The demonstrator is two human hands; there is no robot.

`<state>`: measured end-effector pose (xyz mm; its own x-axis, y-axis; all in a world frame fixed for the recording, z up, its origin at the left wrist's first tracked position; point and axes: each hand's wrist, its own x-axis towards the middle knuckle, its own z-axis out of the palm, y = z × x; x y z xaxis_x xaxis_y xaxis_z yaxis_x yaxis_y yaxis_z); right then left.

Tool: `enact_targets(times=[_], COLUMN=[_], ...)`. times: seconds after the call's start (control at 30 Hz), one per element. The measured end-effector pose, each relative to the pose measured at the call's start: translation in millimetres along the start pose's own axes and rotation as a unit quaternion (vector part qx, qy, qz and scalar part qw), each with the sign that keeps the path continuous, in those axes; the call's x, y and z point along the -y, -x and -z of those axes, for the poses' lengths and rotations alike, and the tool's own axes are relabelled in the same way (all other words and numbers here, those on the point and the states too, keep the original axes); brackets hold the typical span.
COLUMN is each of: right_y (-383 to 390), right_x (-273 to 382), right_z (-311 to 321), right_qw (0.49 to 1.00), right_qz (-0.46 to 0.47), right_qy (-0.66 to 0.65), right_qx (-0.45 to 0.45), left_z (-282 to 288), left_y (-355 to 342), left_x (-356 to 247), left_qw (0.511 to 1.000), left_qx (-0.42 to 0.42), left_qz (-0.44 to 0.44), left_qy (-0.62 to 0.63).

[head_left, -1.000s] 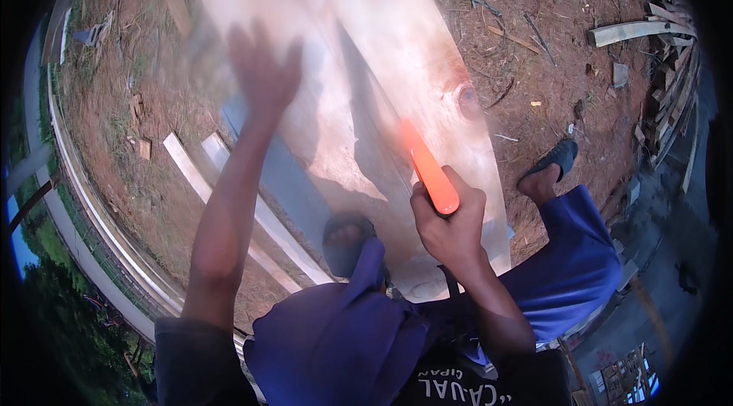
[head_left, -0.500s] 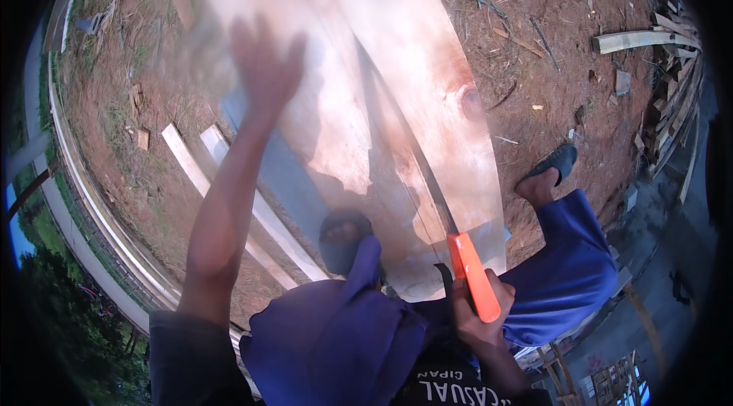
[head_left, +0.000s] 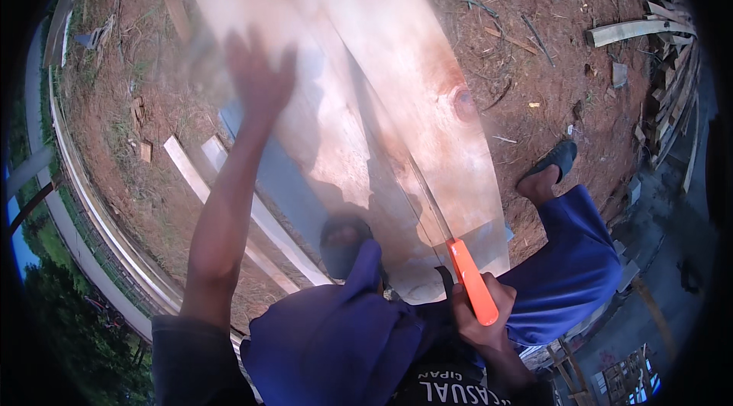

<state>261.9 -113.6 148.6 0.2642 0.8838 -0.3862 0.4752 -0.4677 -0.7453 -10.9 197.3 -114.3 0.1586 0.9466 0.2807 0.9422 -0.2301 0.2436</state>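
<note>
The wide, pale plywood board (head_left: 458, 169) lies between the person's legs, seemingly one piece. A thin dark line runs up it from the near edge, probably a part-made cut; the far stretch looks undivided, though glare blurs it. Over the board slants a thin metal saw with an orange handle (head_left: 472, 281), gripped by the right hand (head_left: 489, 313). The left hand (head_left: 262, 77) spreads its fingers over the board, well apart from the blade. A dark-sandalled foot (head_left: 346, 242) crowds the lower left edge; beyond lie pale wooden strips (head_left: 269, 227) and a heap of timber offcuts (head_left: 672, 93).
</note>
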Motion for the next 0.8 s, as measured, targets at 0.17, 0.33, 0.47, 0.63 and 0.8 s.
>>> enact_targets(times=[0.17,0.33,0.47,0.63,0.8], right_y=[-63.4,-234.4,-124.3,22.0,-122.2], right_x=[-0.6,41.8,5.8,-4.1,-0.9], right_z=[-39.8,-103.4,-76.5,8.8,-78.6], right_qw=[0.995,0.992,0.994,0.998,0.993], right_qz=[-0.043,-0.064,-0.051,0.007,-0.045], right_qy=[-0.093,-0.106,-0.097,0.059,-0.106], right_qx=[0.008,0.004,0.009,-0.002,0.013], left_z=[-0.5,-4.4,1.8,1.6,-0.9], left_y=[2.4,2.8,1.6,1.6,4.9], left_x=[1.7,-13.8,6.2,-3.8,8.8], left_qw=[1.0,1.0,1.0,1.0,1.0], left_qx=[0.005,0.019,-0.004,0.011,-0.018], left_qz=[0.004,-0.004,-0.002,0.01,-0.012], left_qy=[-0.013,0.008,0.002,-0.001,-0.014])
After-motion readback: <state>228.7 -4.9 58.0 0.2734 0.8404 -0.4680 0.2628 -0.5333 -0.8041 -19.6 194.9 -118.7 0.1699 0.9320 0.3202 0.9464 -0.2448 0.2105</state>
